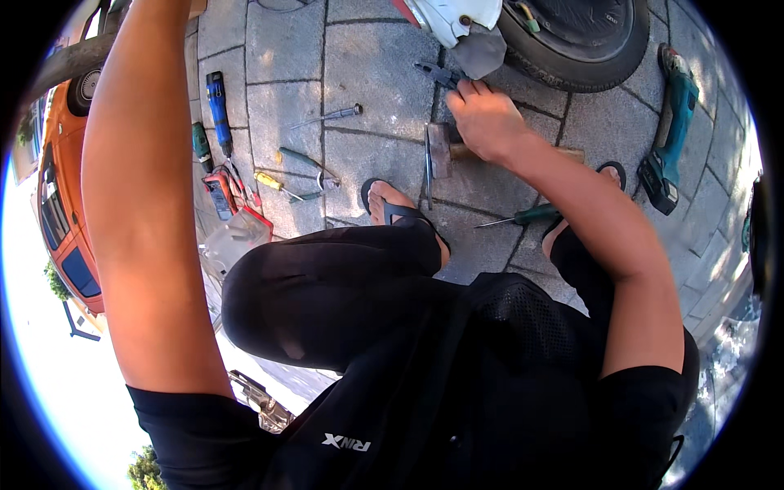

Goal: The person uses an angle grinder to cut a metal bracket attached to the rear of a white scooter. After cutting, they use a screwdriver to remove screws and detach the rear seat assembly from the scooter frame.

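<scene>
My right hand point(488, 118) has its fingers closed on dark pliers point(437, 75) lying just below a white body panel point(453, 18) with a grey flap, beside a black-tyred wheel point(567, 72). My left arm point(139, 212) stretches up past the top edge, so that hand is out of view. Beneath my right hand lie a wooden-handled hammer point(438, 151), a thin blue tool point(428, 175) and a green-handled screwdriver point(523, 216). Left of these are a screwdriver point(335, 113), green-handled pliers point(302, 161) and a yellow-handled screwdriver point(269, 181).
A teal angle grinder point(670, 139) lies at the right. At the left are a blue power tool point(219, 114), a green tool point(202, 143), a red meter point(220, 196) and a clear bag point(237, 237) on grey paving point(367, 57). An orange car point(69, 237) stands beyond my left arm.
</scene>
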The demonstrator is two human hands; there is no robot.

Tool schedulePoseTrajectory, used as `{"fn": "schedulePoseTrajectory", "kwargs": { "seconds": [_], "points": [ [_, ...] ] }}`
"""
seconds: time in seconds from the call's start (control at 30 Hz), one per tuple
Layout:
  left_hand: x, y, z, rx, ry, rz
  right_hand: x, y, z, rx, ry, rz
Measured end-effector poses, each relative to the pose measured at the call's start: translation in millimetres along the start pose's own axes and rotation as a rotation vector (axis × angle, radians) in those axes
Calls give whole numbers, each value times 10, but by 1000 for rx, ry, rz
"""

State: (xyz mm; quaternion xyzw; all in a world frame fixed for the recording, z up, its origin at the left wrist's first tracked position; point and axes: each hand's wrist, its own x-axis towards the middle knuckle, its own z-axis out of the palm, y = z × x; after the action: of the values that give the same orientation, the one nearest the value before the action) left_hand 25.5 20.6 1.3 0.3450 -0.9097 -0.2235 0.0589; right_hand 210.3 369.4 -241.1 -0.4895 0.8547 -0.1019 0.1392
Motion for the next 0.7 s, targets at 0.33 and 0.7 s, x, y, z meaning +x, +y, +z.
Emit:
{"fn": "schedulePoseTrajectory", "kwargs": {
  "seconds": [0.33, 0.7],
  "points": [
    [106, -101, -43, 50, 13, 71, 172, -179, -356, 90, -448, 3],
    [1542, -1150, 339, 741, 39, 723, -743, 102, -2302, 28, -527, -251]
  ]
}}
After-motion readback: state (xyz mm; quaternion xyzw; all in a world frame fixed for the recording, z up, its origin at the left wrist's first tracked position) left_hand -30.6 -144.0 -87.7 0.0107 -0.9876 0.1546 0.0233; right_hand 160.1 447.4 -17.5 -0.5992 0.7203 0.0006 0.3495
